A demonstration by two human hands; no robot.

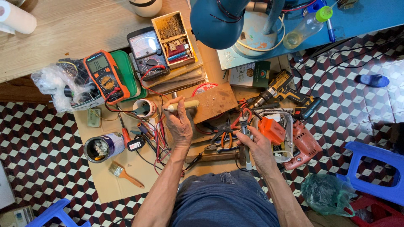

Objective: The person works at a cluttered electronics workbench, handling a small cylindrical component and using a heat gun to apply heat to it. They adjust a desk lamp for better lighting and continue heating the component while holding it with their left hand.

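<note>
My left hand (179, 124) grips a cream-handled tool (184, 105) that lies across the palm, its tip pointing left beside a wooden block (214, 101). My right hand (254, 145) holds a slim grey metal tool (244, 130) upright, next to an orange power tool (273, 131). Between the two hands lie pliers (221, 141) and a tangle of red and black wires (158, 134). Both forearms reach out over my blue-clad lap onto a sheet of cardboard (105, 180).
An orange multimeter (105, 75) and a black analog meter (147, 52) lie at the back left, beside a small parts box (174, 38). A tin can (102, 147) and paintbrush (124, 174) sit front left. A yellow drill (282, 89), blue lamp (216, 19) and blue stools (374, 168) stand around.
</note>
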